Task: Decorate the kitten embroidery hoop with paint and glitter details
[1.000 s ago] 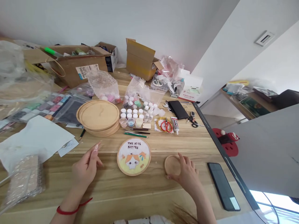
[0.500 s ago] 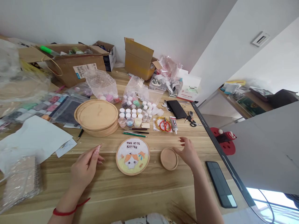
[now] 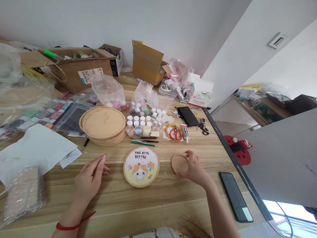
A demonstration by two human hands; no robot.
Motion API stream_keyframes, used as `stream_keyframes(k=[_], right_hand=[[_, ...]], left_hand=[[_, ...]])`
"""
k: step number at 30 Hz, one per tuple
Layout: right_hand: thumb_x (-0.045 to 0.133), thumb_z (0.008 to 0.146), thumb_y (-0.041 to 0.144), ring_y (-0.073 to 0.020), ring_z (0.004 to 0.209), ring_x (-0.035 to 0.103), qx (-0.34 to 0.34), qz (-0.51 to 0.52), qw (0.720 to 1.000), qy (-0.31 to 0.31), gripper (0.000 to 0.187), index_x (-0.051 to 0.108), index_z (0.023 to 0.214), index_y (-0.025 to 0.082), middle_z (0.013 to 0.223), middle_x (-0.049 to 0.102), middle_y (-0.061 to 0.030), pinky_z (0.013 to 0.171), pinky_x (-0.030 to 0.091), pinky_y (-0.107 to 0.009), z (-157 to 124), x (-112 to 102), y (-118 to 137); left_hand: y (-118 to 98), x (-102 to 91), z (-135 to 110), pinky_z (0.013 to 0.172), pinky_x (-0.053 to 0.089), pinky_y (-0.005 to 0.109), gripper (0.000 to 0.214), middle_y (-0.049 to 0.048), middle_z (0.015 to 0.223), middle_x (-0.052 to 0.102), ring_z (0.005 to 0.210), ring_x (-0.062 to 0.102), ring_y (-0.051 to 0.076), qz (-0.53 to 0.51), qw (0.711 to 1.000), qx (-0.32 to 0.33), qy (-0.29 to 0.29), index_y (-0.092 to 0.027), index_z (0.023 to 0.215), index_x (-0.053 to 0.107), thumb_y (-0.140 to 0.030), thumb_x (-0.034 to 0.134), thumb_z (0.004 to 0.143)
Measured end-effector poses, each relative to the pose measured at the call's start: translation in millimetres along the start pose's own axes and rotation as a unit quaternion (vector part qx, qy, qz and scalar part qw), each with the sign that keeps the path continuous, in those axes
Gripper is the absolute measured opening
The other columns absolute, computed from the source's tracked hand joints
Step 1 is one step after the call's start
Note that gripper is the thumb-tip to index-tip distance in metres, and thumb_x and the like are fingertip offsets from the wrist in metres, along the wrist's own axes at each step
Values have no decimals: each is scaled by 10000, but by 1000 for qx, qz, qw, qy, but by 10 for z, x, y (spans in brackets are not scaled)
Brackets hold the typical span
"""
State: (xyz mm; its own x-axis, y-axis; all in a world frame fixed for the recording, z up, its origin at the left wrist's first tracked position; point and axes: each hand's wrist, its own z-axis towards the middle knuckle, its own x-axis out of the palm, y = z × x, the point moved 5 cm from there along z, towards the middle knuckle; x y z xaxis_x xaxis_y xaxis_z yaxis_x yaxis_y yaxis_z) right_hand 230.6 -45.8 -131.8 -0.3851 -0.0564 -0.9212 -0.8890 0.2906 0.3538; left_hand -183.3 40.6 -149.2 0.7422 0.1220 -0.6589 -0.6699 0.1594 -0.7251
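Head view: right hand [image 3: 195, 170] grips small rimmed wooden tray [image 3: 178, 163].

Wood-grain tabletop [image 3: 158, 205], crowded. Lying on it: round embroidery hoop [image 3: 141, 167] lettered "THE KITE KITTEN"; stack of round wooden boards [image 3: 102, 123]; small wooden disc [image 3: 178, 164]; black phone [image 3: 235, 197] near right edge; white paper sheet [image 3: 34, 152] at left; black pouch [image 3: 187, 116]; cardboard box [image 3: 79, 71] at far end.

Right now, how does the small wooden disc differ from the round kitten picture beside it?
The small wooden disc is clearly smaller than the kitten picture. The disc is bare, while the picture shows a cartoon kitten and lettering. The right hand touches the disc, but no hand touches the picture. Both are round with wooden rims.
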Motion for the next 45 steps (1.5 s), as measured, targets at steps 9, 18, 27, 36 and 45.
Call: stream_keyframes(k=[9, 18, 27, 36, 45], right_hand=[[731, 640, 437, -338, 1076, 559, 12, 58, 988, -145, 645, 433, 1145, 168, 1136, 552, -153, 921, 454, -484, 421, -174, -167], [650, 697, 621, -279, 786, 679, 192, 143, 955, -179, 452, 660, 867, 202, 868, 732, -98, 708, 489, -391, -296, -654, -870], [708, 596, 645, -276, 613, 655, 322, 175, 907, -207, 479, 530, 787, 244, 623, 666, -41, 549, 464, -364, -873, 47, -886], [810, 624, 538, -287, 1009, 588, -81, 242, 964, -74, 932, 383, 1387, 216, 1268, 619, -141, 886, 494, -446, -261, 356, 666], [923, 487, 367, -352, 1194, 487, -152, 127, 980, 17, 1525, -202, 1516, 321, 1460, 497, -91, 1062, 322, -539, -84, 545, 920]], left_hand=[[-51, 9, -32, 775, 548, 314, 462, 23, 797, 745, 682, 694, 174, -6, 1000, 26, 12, -214, 1168, 661, -536, 418, 941], [-207, 62, -77, 947, 495, 393, 378, 35, 880, 746, 1014, 651, 247, 41, 991, 124, 20, -232, 1193, 639, -463, 494, 931], [-294, 152, -91, 991, 448, 472, 745, 94, 1182, 658, 1125, 575, 298, 67, 977, 186, 86, -241, 1412, 419, -595, 640, 795], [-412, 386, -189, 1179, 203, 579, 1358, 151, 1551, 355, 1410, 338, 377, 153, 953, 219, 144, -232, 1559, 9, -670, 796, 542], [-463, 558, -189, 1210, 163, 570, 1379, 180, 1555, 338, 1445, 295, 357, 121, 945, 233, 193, -211, 1556, 34, -684, 798, 509]])
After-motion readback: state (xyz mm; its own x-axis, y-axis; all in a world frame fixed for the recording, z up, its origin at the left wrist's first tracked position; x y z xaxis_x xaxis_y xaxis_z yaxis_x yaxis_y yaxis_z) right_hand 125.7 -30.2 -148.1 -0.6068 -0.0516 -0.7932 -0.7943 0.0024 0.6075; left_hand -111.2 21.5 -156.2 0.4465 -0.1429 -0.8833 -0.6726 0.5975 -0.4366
